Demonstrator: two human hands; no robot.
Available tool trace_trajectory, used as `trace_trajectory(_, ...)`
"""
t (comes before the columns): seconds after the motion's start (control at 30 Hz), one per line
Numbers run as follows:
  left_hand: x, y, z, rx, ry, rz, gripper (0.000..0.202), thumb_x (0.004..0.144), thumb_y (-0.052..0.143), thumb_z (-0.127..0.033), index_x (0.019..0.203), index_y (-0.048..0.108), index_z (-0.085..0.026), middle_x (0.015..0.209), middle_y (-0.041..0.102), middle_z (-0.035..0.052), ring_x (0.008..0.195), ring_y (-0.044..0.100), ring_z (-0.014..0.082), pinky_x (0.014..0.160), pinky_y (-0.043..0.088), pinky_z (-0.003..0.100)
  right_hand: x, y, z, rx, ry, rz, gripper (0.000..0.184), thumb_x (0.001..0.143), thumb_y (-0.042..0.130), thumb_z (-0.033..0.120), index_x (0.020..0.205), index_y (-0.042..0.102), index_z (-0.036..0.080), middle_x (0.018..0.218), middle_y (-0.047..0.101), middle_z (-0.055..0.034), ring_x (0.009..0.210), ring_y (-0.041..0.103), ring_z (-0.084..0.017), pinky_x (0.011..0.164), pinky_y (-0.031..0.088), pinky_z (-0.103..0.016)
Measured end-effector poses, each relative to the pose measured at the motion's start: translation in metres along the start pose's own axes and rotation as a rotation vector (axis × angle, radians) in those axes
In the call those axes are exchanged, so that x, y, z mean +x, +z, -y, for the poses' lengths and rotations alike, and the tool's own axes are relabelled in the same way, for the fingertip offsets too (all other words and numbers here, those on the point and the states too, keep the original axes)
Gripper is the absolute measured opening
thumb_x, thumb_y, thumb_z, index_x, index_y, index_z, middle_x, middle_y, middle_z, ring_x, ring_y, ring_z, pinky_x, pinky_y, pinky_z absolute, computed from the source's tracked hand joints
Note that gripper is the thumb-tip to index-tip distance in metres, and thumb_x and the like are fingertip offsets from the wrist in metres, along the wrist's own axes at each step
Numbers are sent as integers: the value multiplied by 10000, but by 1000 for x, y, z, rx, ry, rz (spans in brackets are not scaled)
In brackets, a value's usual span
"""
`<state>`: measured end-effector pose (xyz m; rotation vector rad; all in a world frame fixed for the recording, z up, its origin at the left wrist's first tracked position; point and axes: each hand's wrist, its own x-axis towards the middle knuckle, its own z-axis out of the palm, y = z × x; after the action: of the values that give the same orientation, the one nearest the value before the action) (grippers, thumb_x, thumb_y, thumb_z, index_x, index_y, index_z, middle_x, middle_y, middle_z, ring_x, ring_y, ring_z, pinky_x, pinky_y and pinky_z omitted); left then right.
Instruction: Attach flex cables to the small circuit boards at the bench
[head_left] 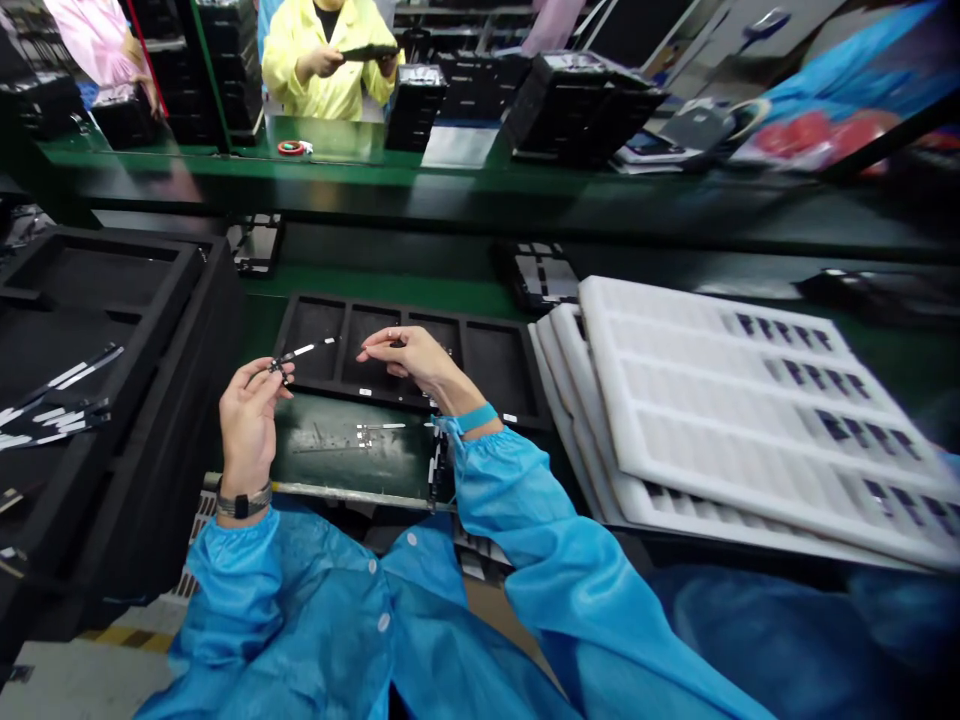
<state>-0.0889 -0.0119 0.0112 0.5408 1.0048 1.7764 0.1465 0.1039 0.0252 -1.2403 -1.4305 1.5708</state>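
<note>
Fingers (255, 378) on the left hand (249, 415) pinch a flex cable (304, 350), long axis slanting over the black divided tray (495, 355) toward the right hand (424, 360), whose tips look pressed together.

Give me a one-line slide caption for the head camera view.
Left hand holding a slim black-and-white strip, right hand over a black rectangular tray with compartments.

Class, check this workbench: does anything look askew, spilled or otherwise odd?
The top white tray sits askew, out of line with the trays beneath. A thin strip also lies loose on the green bench, outside the divided black tray. I see no clear spill or damage.
</note>
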Motion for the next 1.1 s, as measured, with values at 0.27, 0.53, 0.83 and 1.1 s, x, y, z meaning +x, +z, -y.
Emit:
trace_trajectory(0.27, 6, 39, 14, -6, -25, 45, 347, 641, 932, -182, 921, 731, -149, 902, 812, 87, 767, 738, 163, 677, 576, 251, -23, 1, 6, -257, -193, 12, 247, 840, 740, 407, 847, 750, 161, 807, 798, -76, 615, 540, -131, 568, 393, -269)
trace_trajectory(0.53, 8, 68, 37, 40, -125, 7, 336, 584, 930, -191, 838, 714, -147, 820, 801, 76, 743, 767, 194, 601, 568, 248, -38, 10, 9, -302, -319, 115, 194, 908, 686, 362, 873, 732, 177, 794, 792, -51, 769, 704, -194, 786, 531, -328)
trace_trajectory(0.83, -1, 76, 47, 59, -157, 16, 321, 600, 937, -197, 813, 702, -144, 822, 809, 89, 684, 751, 187, 601, 564, 267, -42, 6, 6, -302, -309, 84, 180, 910, 681, 343, 859, 728, 177, 795, 781, -48, 774, 705, -199, 754, 532, -323)
trace_trajectory(1.1, 0, 78, 46, 42, -201, 31, 339, 580, 942, -194, 808, 699, -127, 808, 801, 96, 671, 737, 179, 587, 536, 266, -42, 4, 5, -282, -314, 81, 163, 922, 689, 331, 865, 731, 184, 800, 784, -53, 812, 719, -214, 842, 553, -355)
